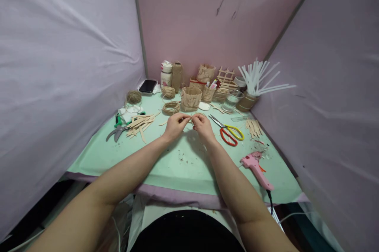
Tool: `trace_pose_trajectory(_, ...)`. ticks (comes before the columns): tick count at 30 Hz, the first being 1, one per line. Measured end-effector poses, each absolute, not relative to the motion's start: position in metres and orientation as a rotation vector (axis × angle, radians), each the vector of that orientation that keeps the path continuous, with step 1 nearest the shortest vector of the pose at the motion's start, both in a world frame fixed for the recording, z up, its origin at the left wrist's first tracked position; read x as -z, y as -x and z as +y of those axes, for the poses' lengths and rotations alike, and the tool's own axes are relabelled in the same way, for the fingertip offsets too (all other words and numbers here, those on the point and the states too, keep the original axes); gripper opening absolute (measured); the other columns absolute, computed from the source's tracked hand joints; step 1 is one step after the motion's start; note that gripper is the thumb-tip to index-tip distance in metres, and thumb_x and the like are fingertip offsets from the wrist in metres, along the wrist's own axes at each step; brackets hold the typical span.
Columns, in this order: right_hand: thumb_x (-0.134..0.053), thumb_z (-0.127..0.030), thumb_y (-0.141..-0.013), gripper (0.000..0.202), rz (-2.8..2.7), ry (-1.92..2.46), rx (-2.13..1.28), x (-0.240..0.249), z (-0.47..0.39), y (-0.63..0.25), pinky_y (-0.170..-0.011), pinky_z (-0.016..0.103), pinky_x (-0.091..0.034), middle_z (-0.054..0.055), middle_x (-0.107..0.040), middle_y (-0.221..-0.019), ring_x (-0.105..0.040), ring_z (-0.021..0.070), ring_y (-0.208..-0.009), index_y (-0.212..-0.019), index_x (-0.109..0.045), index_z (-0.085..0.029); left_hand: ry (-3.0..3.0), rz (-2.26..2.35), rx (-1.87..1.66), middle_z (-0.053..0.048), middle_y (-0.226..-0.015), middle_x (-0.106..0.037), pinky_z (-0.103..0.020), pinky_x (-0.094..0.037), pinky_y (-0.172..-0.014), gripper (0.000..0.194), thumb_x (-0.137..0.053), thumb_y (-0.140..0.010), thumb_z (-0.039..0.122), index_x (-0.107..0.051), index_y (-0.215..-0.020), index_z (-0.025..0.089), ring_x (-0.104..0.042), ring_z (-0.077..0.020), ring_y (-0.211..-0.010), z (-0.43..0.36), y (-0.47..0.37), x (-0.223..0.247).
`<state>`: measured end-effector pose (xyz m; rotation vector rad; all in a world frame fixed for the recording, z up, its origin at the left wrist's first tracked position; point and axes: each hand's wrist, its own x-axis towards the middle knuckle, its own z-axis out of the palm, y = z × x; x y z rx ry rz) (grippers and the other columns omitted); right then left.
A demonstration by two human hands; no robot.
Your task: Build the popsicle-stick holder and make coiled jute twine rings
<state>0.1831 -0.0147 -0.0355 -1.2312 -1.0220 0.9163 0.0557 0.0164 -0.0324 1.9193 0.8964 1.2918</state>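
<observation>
Over the middle of the table, my left hand [177, 126] and my right hand [202, 126] meet with fingertips pinched together. Between them is a thin tan strand of twine [191, 121], mostly covered by the fingers. Just behind the hands stands a small round holder covered in tan twine and wood pieces [191, 99]. A coil of brown paper cord [171, 107] lies to its left, and a white oval disc [204, 106] to its right. Scissors with one red and one yellow handle [227, 129] lie open beside my right hand.
Left are wooden sticks [141, 125], pruning shears [118, 131], a twine ball [134, 97] and a phone [147, 86]. Right are a pink glue gun [257, 169], a clear cup [232, 101], white glue sticks [257, 78] in a pot and more sticks [254, 128]. A bottle [166, 76] stands behind.
</observation>
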Motion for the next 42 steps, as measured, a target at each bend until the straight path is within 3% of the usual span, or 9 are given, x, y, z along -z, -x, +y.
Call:
trace_pose_trajectory(4, -0.06, -0.033, -0.062, 0.018, -0.791, 1.126, -1.224, 0.031, -0.015, -0.181, -0.046, 0.021, -0.024, -0.007, -0.04, -0.059, -0.032, 0.0072, -0.052, -0.063, -0.047, -0.02, -1.965, 0.842, -1.291, -0.005, -0.084, -0.072, -0.027, -0.047, -0.075, 0.019, -0.057, -0.081, 0.023, -0.074, -0.088, 0.017, -0.062, -0.0156, -0.079, 0.015, -0.057, 0.03)
trace_pose_trajectory(7, -0.062, -0.033, -0.061, 0.02, -0.752, 1.113, -1.251, 0.03, -0.015, -0.181, -0.045, 0.021, -0.021, -0.007, -0.04, -0.058, -0.028, 0.0066, -0.049, -0.063, -0.047, -0.02, -1.918, 0.865, -1.248, -0.006, -0.087, -0.073, -0.027, -0.048, -0.076, 0.02, -0.057, -0.081, 0.023, -0.074, -0.09, 0.017, -0.063, -0.0164, -0.082, 0.016, -0.058, 0.032)
trace_pose_trajectory(14, -0.056, -0.033, -0.07, 0.016, -1.178, 1.291, -0.613, 0.033, -0.018, -0.183, -0.059, 0.026, -0.037, -0.002, -0.055, -0.064, -0.046, 0.0123, -0.06, -0.069, -0.058, -0.018, -1.884, 0.926, -1.239, -0.006, -0.087, -0.073, -0.027, -0.048, -0.073, 0.019, -0.059, -0.081, 0.026, -0.073, -0.088, 0.015, -0.064, -0.0168, -0.08, 0.019, -0.054, 0.036)
trace_pose_trajectory(23, -0.05, -0.032, -0.08, 0.016, -1.424, 1.363, -0.294, 0.035, -0.021, -0.183, -0.072, 0.031, -0.041, 0.005, -0.063, -0.078, -0.054, 0.0183, -0.075, -0.074, -0.059, -0.019, -2.239, 0.894, -1.259, -0.005, -0.082, -0.07, -0.028, -0.045, -0.075, 0.016, -0.057, -0.084, 0.023, -0.073, -0.085, 0.018, -0.06, -0.0165, -0.08, 0.022, -0.047, 0.032)
trace_pose_trajectory(31, -0.047, -0.03, -0.083, 0.016, -1.493, 1.366, -0.279, 0.038, -0.019, -0.184, -0.073, 0.032, -0.041, 0.005, -0.063, -0.078, -0.054, 0.0188, -0.075, -0.075, -0.057, -0.02, -2.183, 0.977, -1.277, -0.003, -0.074, -0.068, -0.025, -0.043, -0.065, 0.016, -0.057, -0.081, 0.02, -0.072, -0.076, 0.017, -0.059, -0.0142, -0.07, 0.022, -0.048, 0.032)
trace_pose_trajectory(37, -0.048, -0.03, -0.079, 0.015, -1.465, 1.398, -0.364, 0.039, -0.019, -0.18, -0.07, 0.03, -0.04, 0.003, -0.058, -0.072, -0.051, 0.0175, -0.072, -0.071, -0.055, -0.02, -2.233, 1.018, -1.3, -0.003, -0.071, -0.066, -0.026, -0.043, -0.069, 0.015, -0.057, -0.078, 0.019, -0.07, -0.072, 0.017, -0.057, -0.0144, -0.071, 0.019, -0.051, 0.033)
trace_pose_trajectory(42, -0.051, -0.038, -0.075, 0.019, -1.168, 1.33, -0.769, 0.041, -0.014, -0.181, -0.058, 0.025, -0.039, -0.002, -0.05, -0.063, -0.045, 0.0126, -0.06, -0.07, -0.054, -0.019, -1.973, 1.031, -1.221, -0.003, -0.073, -0.069, -0.025, -0.044, -0.067, 0.018, -0.056, -0.078, 0.025, -0.071, -0.075, 0.016, -0.058, -0.0141, -0.07, 0.018, -0.055, 0.028)
